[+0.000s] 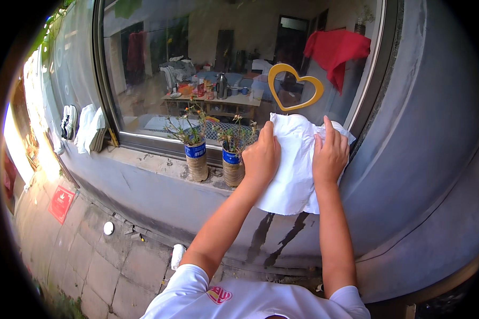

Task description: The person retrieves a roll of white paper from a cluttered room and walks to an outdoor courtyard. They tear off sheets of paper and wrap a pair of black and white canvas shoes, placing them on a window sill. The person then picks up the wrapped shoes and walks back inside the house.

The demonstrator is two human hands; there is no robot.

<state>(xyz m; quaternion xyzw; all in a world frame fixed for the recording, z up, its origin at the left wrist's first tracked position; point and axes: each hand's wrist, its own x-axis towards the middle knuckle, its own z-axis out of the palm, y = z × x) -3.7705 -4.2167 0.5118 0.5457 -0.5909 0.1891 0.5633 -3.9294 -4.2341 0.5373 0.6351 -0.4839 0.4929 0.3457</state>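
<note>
A crumpled white paper sheet (286,175), apparently tissue, hangs against the right end of the windowsill, in front of the lower glass. My left hand (262,154) pinches its upper left edge, fingers bent around it. My right hand (331,154) grips the right side, with its fingers pointing up and its thumb on the paper. A rounded white bulge pushes out near the sheet's top; what lies beneath is mostly hidden. Close to my left hand stand two cut-bottle planters, one (233,169) beside my wrist and the other (197,164) farther left.
A large window (239,69) with a yellow heart frame (298,87) rises behind the sill (143,159). White shoes (68,122) and white-covered items (90,130) stand at far left. On the paving lie a red mat (62,204), a white disc (108,228) and a white roll (178,257).
</note>
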